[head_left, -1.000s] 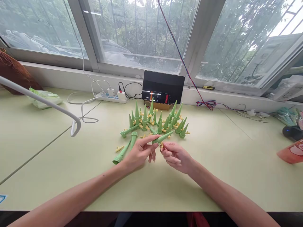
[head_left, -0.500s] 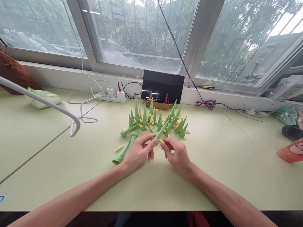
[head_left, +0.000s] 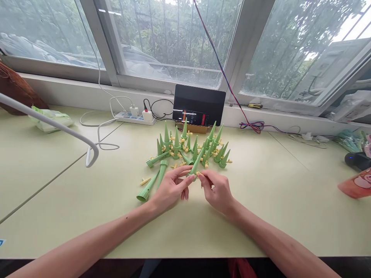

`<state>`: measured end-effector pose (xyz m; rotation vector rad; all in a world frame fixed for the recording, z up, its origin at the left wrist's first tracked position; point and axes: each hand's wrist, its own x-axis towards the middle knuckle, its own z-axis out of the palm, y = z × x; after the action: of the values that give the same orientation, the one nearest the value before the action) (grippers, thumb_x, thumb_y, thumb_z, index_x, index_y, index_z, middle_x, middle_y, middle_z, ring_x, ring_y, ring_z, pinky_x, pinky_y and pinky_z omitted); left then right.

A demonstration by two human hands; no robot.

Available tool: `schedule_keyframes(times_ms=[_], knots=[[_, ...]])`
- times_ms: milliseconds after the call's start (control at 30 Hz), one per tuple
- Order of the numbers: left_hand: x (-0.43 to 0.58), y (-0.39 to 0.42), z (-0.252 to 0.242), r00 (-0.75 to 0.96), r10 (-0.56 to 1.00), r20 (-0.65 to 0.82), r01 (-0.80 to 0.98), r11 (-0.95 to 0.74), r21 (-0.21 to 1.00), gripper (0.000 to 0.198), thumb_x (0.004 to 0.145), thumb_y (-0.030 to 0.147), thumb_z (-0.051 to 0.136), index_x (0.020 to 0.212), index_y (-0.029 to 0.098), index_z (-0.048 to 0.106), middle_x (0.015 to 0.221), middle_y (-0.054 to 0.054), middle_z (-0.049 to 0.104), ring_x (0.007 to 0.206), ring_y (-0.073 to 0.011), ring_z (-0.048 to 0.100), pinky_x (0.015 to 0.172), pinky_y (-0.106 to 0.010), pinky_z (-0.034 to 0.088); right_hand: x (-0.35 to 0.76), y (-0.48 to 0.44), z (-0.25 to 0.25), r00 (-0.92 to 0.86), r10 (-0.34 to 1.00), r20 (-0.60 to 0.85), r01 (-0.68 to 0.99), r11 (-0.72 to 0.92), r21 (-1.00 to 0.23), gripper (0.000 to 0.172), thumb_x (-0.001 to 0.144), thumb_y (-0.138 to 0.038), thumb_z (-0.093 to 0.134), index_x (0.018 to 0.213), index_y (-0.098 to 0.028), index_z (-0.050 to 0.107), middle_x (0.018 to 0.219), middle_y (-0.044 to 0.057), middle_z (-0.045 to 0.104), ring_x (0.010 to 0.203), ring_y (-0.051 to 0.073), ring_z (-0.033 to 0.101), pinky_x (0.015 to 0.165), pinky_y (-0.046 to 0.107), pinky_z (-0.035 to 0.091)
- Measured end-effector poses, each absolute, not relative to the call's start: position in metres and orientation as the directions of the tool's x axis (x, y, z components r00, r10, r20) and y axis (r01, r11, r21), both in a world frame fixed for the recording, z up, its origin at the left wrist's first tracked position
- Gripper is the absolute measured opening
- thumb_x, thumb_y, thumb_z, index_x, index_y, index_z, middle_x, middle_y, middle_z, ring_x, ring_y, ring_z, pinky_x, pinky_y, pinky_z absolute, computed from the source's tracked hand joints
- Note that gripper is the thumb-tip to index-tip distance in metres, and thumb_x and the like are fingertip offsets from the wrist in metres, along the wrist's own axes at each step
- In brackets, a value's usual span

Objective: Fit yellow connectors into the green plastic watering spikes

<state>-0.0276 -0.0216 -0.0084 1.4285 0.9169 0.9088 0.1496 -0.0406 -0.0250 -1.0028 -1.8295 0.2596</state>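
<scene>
Between the thumb and fingers of my left hand point(head_left: 174, 186) is a green plastic watering spike point(head_left: 197, 164), its tip pointing up and slightly right. My right hand point(head_left: 216, 189) pinches a small yellow valve point(head_left: 198, 173) against the spike's lower side; whether it sits in a hole there I cannot tell. Beyond my hands stand several green spikes point(head_left: 176, 143), many with yellow valves at their sides. Left of my left hand lie loose spikes point(head_left: 147, 188) and a loose yellow valve point(head_left: 145, 181).
A dark tablet point(head_left: 199, 104) leans by the window behind the spikes. To its left is a white power strip point(head_left: 136, 117) with cables. A white curved bar point(head_left: 58, 125) crosses the left side. An orange-red cup point(head_left: 356, 184) lies at the far right, beside a dark mouse point(head_left: 358, 160).
The held spike has turned more upright. My right fingers have brought the yellow valve closer in against the spike's side, so less of the valve shows.
</scene>
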Motion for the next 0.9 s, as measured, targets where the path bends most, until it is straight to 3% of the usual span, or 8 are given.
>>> schedule_keyframes(times_ms=[133, 233, 333, 500, 633, 767, 900], knots=[[-0.029, -0.021, -0.012, 0.406, 0.913, 0.045, 0.043, -0.068, 0.997, 0.047, 0.086, 0.050, 0.067, 0.119, 0.017, 0.058, 0.061, 0.000, 0.069, 0.039, -0.0129, 0.057, 0.045, -0.026, 0.046, 0.146, -0.046, -0.020, -0.101, 0.882, 0.460, 0.420, 0.457, -0.784, 0.031, 0.100, -0.031, 0.048, 0.072, -0.020, 0.054, 0.058, -0.001, 0.052, 0.047, 0.011, 0.044, 0.048, 0.026, 0.034], [-0.030, -0.021, -0.016, 0.393, 0.917, 0.073, 0.073, -0.110, 0.991, 0.041, 0.086, 0.048, 0.068, 0.115, 0.019, 0.059, 0.053, 0.003, 0.065, 0.039, -0.0136, 0.057, 0.045, -0.025, 0.046, 0.142, -0.049, -0.013, -0.058, 0.965, 0.254, 0.210, 0.261, -0.942, 0.036, 0.098, -0.041, 0.052, 0.069, -0.020, 0.054, 0.055, -0.002, 0.049, 0.040, 0.009, 0.041, 0.042, 0.025, 0.031], [-0.030, -0.021, -0.020, 0.360, 0.927, 0.110, 0.118, -0.162, 0.980, 0.038, 0.087, 0.046, 0.068, 0.113, 0.019, 0.061, 0.046, 0.006, 0.058, 0.039, -0.0132, 0.055, 0.045, -0.024, 0.046, 0.140, -0.049, -0.008, -0.084, 0.993, 0.083, -0.016, 0.082, -0.997, 0.040, 0.094, -0.050, 0.057, 0.069, -0.018, 0.055, 0.052, -0.005, 0.047, 0.032, 0.006, 0.037, 0.035, 0.023, 0.026], [-0.031, -0.019, -0.024, 0.305, 0.888, 0.343, 0.258, -0.424, 0.868, 0.034, 0.087, 0.037, 0.069, 0.116, 0.019, 0.069, 0.052, 0.005, 0.059, 0.041, -0.0095, 0.051, 0.047, -0.022, 0.044, 0.148, -0.039, -0.008, -0.254, 0.952, -0.169, -0.283, -0.240, -0.929, 0.039, 0.084, -0.049, 0.068, 0.067, -0.015, 0.057, 0.051, -0.007, 0.046, 0.028, 0.001, 0.027, 0.028, 0.018, 0.016], [-0.032, -0.017, -0.020, 0.349, 0.803, 0.483, 0.265, -0.579, 0.771, 0.027, 0.089, 0.028, 0.066, 0.115, 0.020, 0.072, 0.095, -0.006, 0.076, 0.045, -0.0061, 0.051, 0.051, -0.023, 0.049, 0.157, -0.031, -0.010, -0.432, 0.861, -0.268, -0.366, -0.439, -0.820, 0.025, 0.083, -0.034, 0.069, 0.071, -0.014, 0.059, 0.051, -0.010, 0.043, 0.029, 0.000, 0.019, 0.025, 0.016, 0.013], [-0.033, -0.017, -0.016, 0.384, 0.776, 0.500, 0.237, -0.606, 0.759, 0.026, 0.091, 0.026, 0.062, 0.113, 0.021, 0.073, 0.118, -0.011, 0.072, 0.046, -0.0060, 0.052, 0.052, -0.024, 0.051, 0.160, -0.028, -0.009, -0.502, 0.798, -0.334, -0.361, -0.545, -0.757, 0.021, 0.085, -0.025, 0.060, 0.067, -0.016, 0.054, 0.049, -0.012, 0.035, 0.027, 0.001, 0.012, 0.023, 0.016, 0.012], [-0.031, -0.017, -0.015, 0.374, 0.833, 0.407, 0.279, -0.520, 0.808, 0.030, 0.092, 0.033, 0.062, 0.117, 0.021, 0.071, 0.108, -0.009, 0.073, 0.046, -0.0068, 0.053, 0.049, -0.023, 0.049, 0.159, -0.027, -0.009, -0.499, 0.798, -0.338, -0.374, -0.550, -0.747, 0.023, 0.085, -0.028, 0.060, 0.067, -0.015, 0.055, 0.049, -0.011, 0.039, 0.027, 0.000, 0.017, 0.024, 0.016, 0.014]])
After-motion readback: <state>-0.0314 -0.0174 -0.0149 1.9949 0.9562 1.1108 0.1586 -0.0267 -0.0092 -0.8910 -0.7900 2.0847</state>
